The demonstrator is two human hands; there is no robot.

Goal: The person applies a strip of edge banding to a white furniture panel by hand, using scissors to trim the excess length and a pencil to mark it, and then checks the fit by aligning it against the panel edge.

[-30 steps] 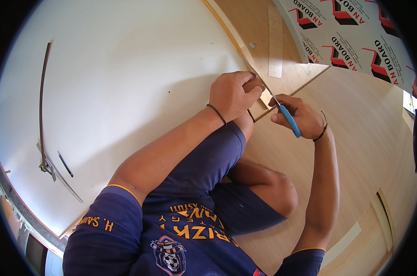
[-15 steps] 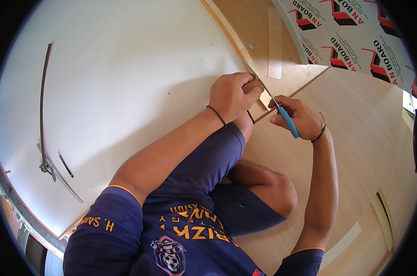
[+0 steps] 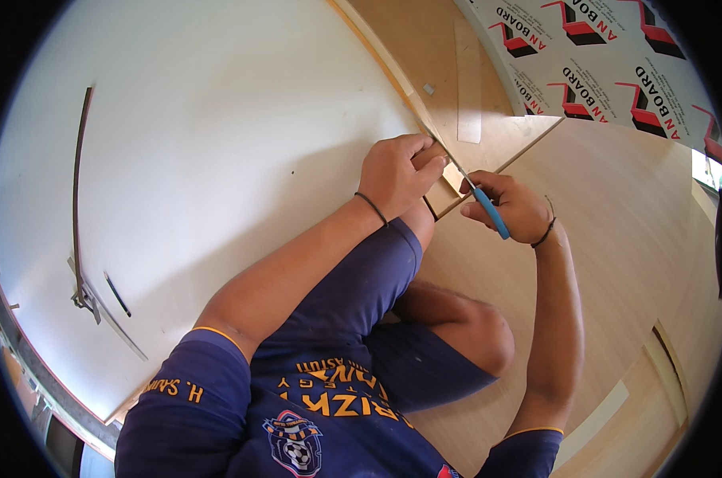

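Observation:
My right hand (image 3: pixel 514 209) is closed round a blue-handled tool (image 3: pixel 492 212) with a thin metal blade; its exact kind is unclear. The blade slants up and left from the handle to beside the fingers of my left hand (image 3: pixel 401 171). Those fingers are pinched together close to the edge of a large white panel (image 3: pixel 217 119). Whatever sits between them is too small or too hidden to name. Below the hands, my bent knee rests near a pale wooden frame corner (image 3: pixel 440 197).
Dark thin strip (image 3: pixel 80 183), grey metal pieces (image 3: pixel 110 315) and a short dark stick (image 3: pixel 116 293) lie on the panel's left. Wood-patterned board (image 3: pixel 616 263) spreads on the right. A printed white sheet (image 3: pixel 592 64) stands at upper right. Pale strip (image 3: pixel 469 88) lies beyond my hands.
The whole view has shifted slightly. Both hands keep nearly the same pose, and the blue-handled tool lies a little further left in the picture, still in my right hand.

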